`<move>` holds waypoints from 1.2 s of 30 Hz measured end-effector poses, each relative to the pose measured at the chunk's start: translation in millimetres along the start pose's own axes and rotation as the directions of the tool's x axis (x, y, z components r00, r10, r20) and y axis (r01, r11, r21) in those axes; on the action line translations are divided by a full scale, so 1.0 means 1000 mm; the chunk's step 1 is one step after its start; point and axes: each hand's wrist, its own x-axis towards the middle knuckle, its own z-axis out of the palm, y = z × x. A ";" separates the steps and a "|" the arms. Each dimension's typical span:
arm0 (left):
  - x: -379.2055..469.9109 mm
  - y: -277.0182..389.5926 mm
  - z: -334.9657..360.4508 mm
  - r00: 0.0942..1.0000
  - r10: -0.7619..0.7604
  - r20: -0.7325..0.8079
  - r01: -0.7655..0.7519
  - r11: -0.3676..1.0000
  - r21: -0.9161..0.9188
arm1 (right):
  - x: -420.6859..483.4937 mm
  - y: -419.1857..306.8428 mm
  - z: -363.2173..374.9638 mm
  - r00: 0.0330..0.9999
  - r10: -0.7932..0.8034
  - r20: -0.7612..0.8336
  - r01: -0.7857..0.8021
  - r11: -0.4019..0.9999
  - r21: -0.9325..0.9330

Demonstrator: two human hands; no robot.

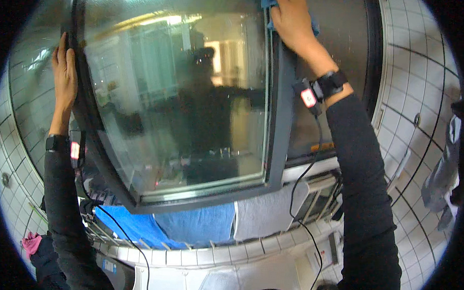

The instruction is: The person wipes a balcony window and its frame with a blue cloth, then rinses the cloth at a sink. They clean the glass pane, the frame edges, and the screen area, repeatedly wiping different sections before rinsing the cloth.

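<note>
A tilted, dark-framed window sash (280,120) with a glass pane (172,104) stands before me, its glass reflecting a person and a lit room. My left hand (65,76) lies against the outer edge of the sash's left side, fingers pointing up. Its thumb and palm are hidden, so whether it grips the frame is unclear. At the upper right of the sash, my right hand (292,22) holds a blue cloth (268,1) against the frame and the edge of the glass. Part of that cloth is cut off by the top of the view.
Below the sash, a blue towel (129,222), a lighter blue cloth (198,222) and a grey cloth (270,211) hang on a metal rack (320,203). White tiled walls (414,90) flank both sides. Dark cables (121,231) trail from devices on both wrists. Grey clothing (442,171) hangs at far right.
</note>
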 end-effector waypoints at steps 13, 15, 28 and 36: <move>-0.181 0.177 -0.065 0.923 -0.108 0.369 0.094 0.994 0.057 | -0.216 -0.133 -0.071 0.929 0.291 0.230 -0.312 0.948 0.061; -0.213 0.211 -0.077 0.862 -0.168 0.478 0.174 0.984 0.031 | -0.240 -0.147 -0.078 0.900 0.327 0.286 -0.352 0.935 0.039; -0.321 0.306 -0.165 0.425 -0.448 0.787 0.695 0.718 0.034 | -0.367 -0.213 -0.107 0.827 0.394 0.400 -0.396 0.915 -0.082; -0.344 0.314 -0.200 0.317 -0.476 0.820 0.755 0.650 0.085 | -0.373 -0.255 -0.141 0.657 0.556 0.510 -0.638 0.770 -0.017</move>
